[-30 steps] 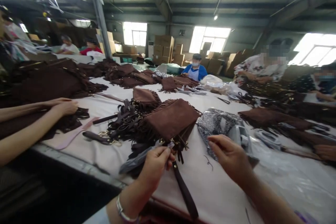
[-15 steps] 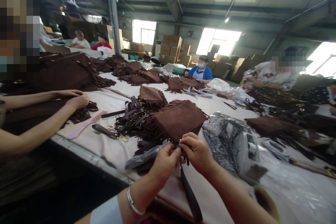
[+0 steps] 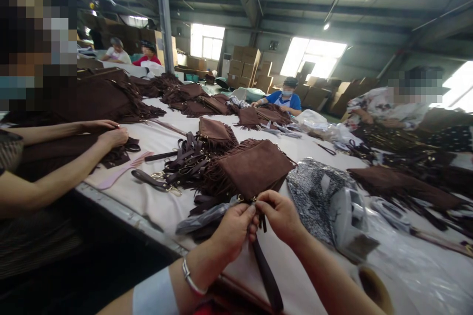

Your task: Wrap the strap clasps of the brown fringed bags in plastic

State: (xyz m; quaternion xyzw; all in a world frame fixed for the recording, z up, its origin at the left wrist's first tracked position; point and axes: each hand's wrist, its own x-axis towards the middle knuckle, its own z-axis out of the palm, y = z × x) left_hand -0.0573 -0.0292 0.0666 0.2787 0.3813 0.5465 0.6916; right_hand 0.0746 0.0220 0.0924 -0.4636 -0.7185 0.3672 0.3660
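A brown fringed pouch lies on the cloth-covered table with its near corner by my fingertips, where small gold rings show. My left hand is pinched at the upper end of a dark brown wrist strap, which hangs down toward the table's front edge. Touching it from the right, my right hand has thumb and forefinger closed at the metal fitting by the pouch corner. The small parts between the fingertips are mostly hidden.
Dark straps with gold clips heap left of the pouch, near a pink comb. A tape dispenser and a tape roll stand right. A co-worker's hands work at the left; other people sit farther back.
The whole view has shifted slightly. My hands stay together at the pouch corner, with the strap hanging a little differently. The co-worker in blue has moved their arms.
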